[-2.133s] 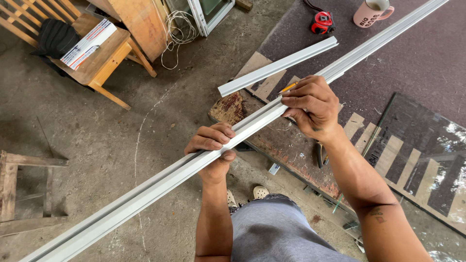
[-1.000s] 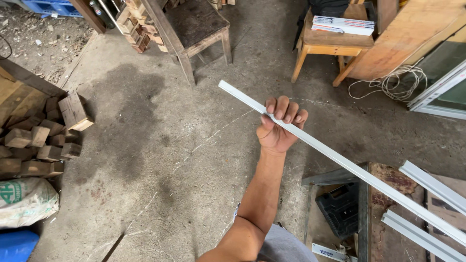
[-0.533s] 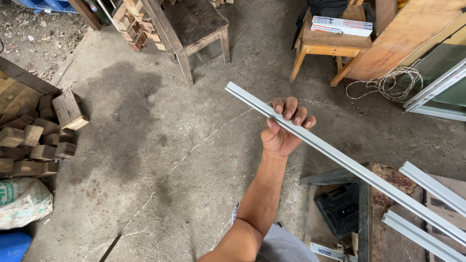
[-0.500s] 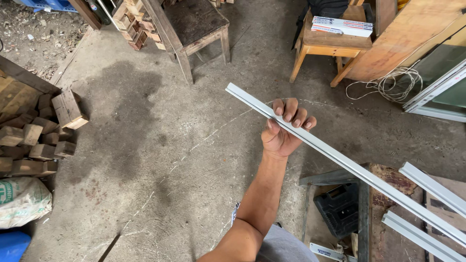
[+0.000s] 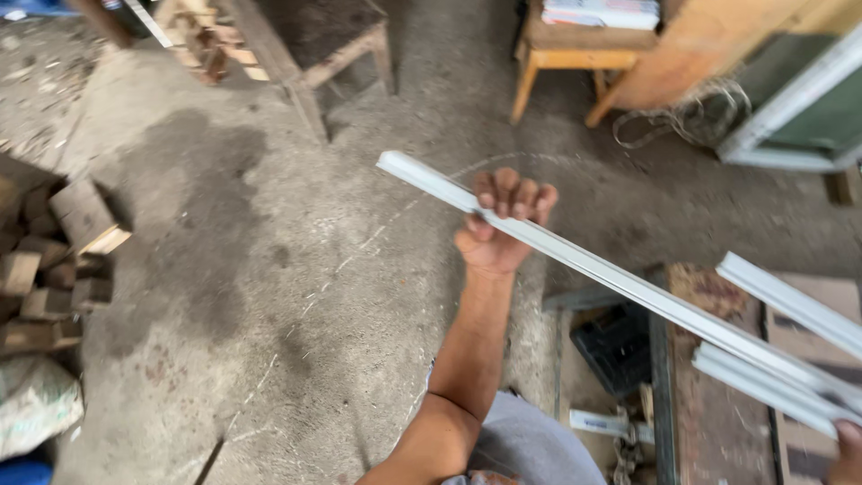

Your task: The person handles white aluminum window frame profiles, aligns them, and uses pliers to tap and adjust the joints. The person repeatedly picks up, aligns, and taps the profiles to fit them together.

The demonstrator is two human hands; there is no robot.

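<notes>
Left hand (image 5: 503,229) gripping long pale metal channel (image 5: 628,287), rough concrete floor (image 5: 269,269)

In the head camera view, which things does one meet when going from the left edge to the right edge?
Wood blocks → dark wooden stool → left hand gripping the long pale metal strip → coil of wire → window frame → fingertip of the right hand at the corner.

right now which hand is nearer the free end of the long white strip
Left. The left hand grips the strip just short of its free end. The right hand shows only at the frame's lower right corner, far down the strip.
</notes>
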